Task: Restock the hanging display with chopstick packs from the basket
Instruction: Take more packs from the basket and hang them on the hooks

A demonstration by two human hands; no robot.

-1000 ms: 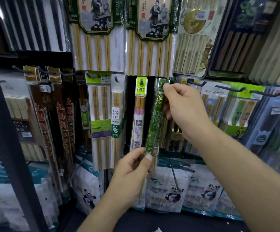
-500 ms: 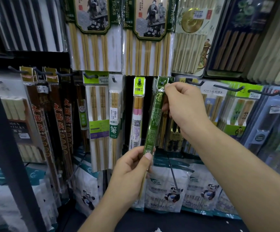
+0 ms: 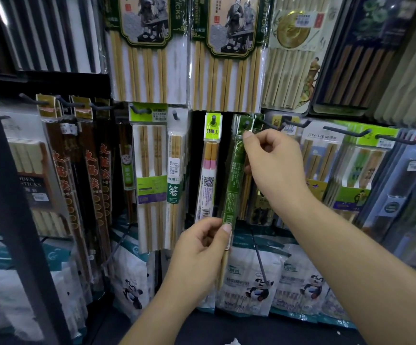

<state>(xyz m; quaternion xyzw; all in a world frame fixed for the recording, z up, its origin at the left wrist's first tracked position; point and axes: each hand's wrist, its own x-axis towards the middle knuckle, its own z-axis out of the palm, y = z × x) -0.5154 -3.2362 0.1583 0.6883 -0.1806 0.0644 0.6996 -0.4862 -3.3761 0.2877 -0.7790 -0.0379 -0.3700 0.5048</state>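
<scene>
A narrow dark green chopstick pack (image 3: 235, 175) hangs upright in the middle of the display, its punched top at a black hook (image 3: 247, 123). My right hand (image 3: 274, 160) pinches the pack just below its top. My left hand (image 3: 203, 247) pinches its lower end between thumb and fingers. More green packs of the same kind hang right behind it. The basket is not in view.
A white pack with a lime header (image 3: 209, 168) hangs just left of the green one. Bare black hooks (image 3: 348, 131) jut out to the right. Large bamboo chopstick packs (image 3: 227, 58) hang above, panda-printed bags (image 3: 259, 282) below. A dark post (image 3: 15, 195) stands at left.
The green pack's top has gone up and back onto the hook. My right hand slid slightly down from the pack's top; my left hand kept its hold on the bottom.
</scene>
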